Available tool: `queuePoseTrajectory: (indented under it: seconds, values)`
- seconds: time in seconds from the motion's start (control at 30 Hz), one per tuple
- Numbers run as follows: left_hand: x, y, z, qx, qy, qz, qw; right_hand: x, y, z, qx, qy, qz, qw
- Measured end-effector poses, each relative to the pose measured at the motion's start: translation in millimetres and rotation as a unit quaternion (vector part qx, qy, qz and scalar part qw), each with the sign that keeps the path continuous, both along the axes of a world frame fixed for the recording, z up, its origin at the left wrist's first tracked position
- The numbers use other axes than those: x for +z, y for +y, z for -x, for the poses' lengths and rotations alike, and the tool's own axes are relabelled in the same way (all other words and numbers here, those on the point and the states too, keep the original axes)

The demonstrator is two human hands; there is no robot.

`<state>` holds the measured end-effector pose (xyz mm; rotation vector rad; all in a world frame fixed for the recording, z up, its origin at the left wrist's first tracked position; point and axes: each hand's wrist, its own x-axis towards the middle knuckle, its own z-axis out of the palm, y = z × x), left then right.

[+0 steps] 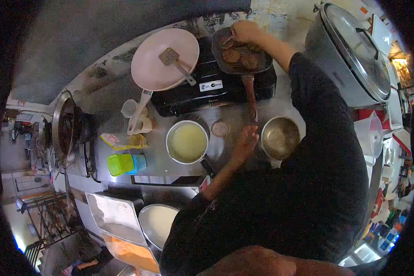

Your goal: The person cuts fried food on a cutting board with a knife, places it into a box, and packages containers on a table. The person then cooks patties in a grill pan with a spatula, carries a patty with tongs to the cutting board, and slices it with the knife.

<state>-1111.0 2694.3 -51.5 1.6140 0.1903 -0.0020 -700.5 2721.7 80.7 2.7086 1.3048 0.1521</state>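
Leaning over a steel counter (163, 174), a person in a black top (280, 221) reaches with both arms toward a cooking pan. At far left stands a large dark pan (66, 124); below the counter are a metal tray (140, 233) of white powder and a bowl (145, 212) of pale liquid. A lime-green tub (120, 164) and a blue tub (139, 163) sit side by side near a yellow packet (113, 141). A pink frying pan (147, 60), with a slotted spatula (169, 57) lying in it, overlaps the left end of a black stove (179, 102). In front, a saucepan (169, 144) holds cloudy, pale yellow liquid.

On the stove's right side, several patties (231, 56) lie in a ridged grill pan (261, 66), round and flattish, deep brown and rough-surfaced, two of them close together near the handle. The left hand (246, 141) is unclenched, fingers extended, by the handle's end; whether it touches cannot be told. The right hand (246, 33) bends its fingers over the pan's far edge; what they grip, if anything, is unclear. Farther right are a steel bowl (280, 137) and a big pot (324, 60) under a glass lid (354, 48).
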Motion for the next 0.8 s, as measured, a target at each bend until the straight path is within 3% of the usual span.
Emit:
queuePoseTrajectory:
  seconds: [0.07,0.2,0.3,0.37,0.5,0.57,0.8]
  values:
    - [-27,-10,-21,0.131,-0.22,-0.185,0.949,-4,-1,-1,-0.072,0.034,-0.029,0.996]
    - [-22,-12,-59,0.227,-0.228,-0.062,0.945,-9,-3,4,-0.06,-0.008,-0.034,0.998]
    - [-20,-1,-77,0.174,-0.102,0.048,0.978,5,-6,18,-0.075,0.001,-0.017,0.997]
    - [-58,2,-90,0.151,-0.001,0.308,0.939,5,-8,16,-0.076,0.008,-0.034,0.996]
    - [-50,6,-90,0.103,-0.024,0.322,0.941,-10,-18,18,-0.113,-0.017,-0.06,0.992]
    - [-52,10,-89,0.064,-0.013,0.212,0.975,-14,-26,20,-0.069,0.007,-0.062,0.996]
    - [-47,5,-89,0.064,0.015,0.234,0.97,8,-47,48,-0.065,-0.009,-0.134,0.989]
